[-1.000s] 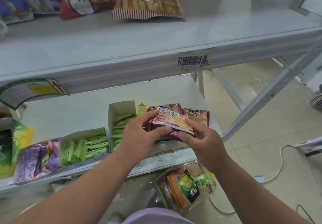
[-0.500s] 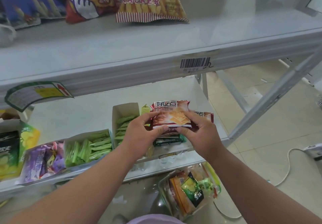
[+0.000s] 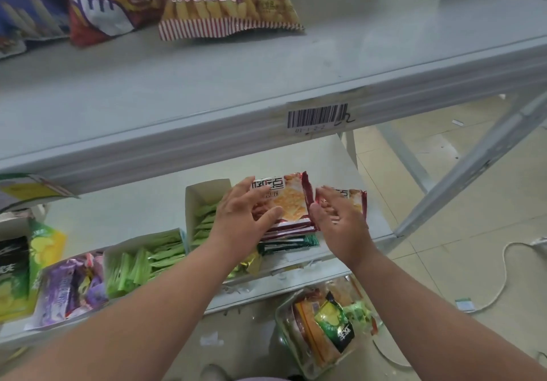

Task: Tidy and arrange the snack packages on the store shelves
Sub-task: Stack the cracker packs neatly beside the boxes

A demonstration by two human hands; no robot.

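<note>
**Squaring up the cracker packs on the lower shelf**

You are steadying a flat red foil cracker pack (image 3: 284,200) atop a small stack near the right end of the white lower shelf (image 3: 349,161). Your left hand (image 3: 239,220) is resting on it, fingers loose; your right hand (image 3: 340,220) is hovering released beside it. Expect it light, crinkly, slippery, brittle inside, so take it by the edges. Above, a yellow striped bag (image 3: 228,1) is reading "CRACKER".
</note>
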